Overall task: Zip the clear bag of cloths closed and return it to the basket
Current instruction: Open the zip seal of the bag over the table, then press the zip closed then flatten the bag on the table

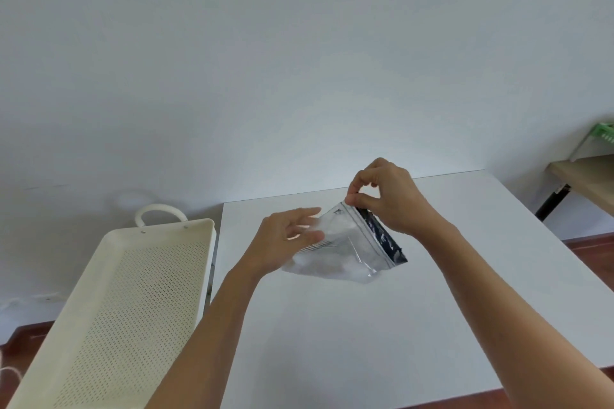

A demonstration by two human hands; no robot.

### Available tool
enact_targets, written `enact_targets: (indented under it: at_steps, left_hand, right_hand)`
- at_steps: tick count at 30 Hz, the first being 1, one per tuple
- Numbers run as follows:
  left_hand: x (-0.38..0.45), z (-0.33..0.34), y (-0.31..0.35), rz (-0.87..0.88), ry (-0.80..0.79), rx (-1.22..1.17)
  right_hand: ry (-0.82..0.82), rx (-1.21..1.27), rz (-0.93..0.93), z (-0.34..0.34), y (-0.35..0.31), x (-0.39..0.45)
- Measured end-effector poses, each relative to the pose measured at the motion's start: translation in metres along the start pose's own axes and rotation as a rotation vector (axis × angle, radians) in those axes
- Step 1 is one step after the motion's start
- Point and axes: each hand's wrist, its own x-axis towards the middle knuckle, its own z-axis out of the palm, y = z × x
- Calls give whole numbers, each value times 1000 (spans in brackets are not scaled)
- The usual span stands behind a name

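Note:
A clear zip bag [345, 249] with white cloths inside is held just above the white table [365, 342], tilted, its dark blue zipper strip along the right edge. My right hand [388, 199] pinches the bag's top corner at the zipper end between thumb and fingers. My left hand [285, 239] is at the bag's left side, fingers spread and blurred, touching the plastic. The cream perforated basket [109, 309] with a loop handle stands to the left of the table, nothing visible in it.
A wooden table edge [584, 176] with a green rack [604, 133] on it is at the far right. A pale wall rises behind. Reddish floor shows beside the tables.

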Motion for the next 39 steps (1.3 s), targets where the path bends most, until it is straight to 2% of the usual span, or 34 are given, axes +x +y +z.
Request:
enact_targets:
  at_steps: [5,9,13,16,19,22,25,31,35,37,39]
  left_hand:
    - [14,25,21,160,99,-70]
    - [17,23,22,170,182,-212]
    - [18,9,22,161,244,-399]
    - [18,-2,24,140,264,-558]
    - [22,-9,24,122,270,-669]
    - [26,-12,21,95,279,-760]
    - [26,-16,17,64,308,-838]
    - [22,-25,3,3,334,-875]
    - [19,-29,-8,-57,362,-808]
    - [19,-31,-9,-124,467,-702]
    - [21,-36,-5,-169,699,-538]
  right_hand:
    - [32,26,-34,5,-12,7]
    - [85,113,12,-7,4,1]
    - [164,503,209,-19,40,-16]
    - [53,752,351,-12,71,-29]
    - [-164,891,345,10,90,-44]
    - [-307,878,262,26,93,-51]
    - [-318,873,297,34,90,-49]
    - [-166,847,298,49,86,-44]
    - [-59,803,317,55,78,-40]
    - [-25,771,314,56,74,-38]
    - [-11,729,299,57,73,-36]
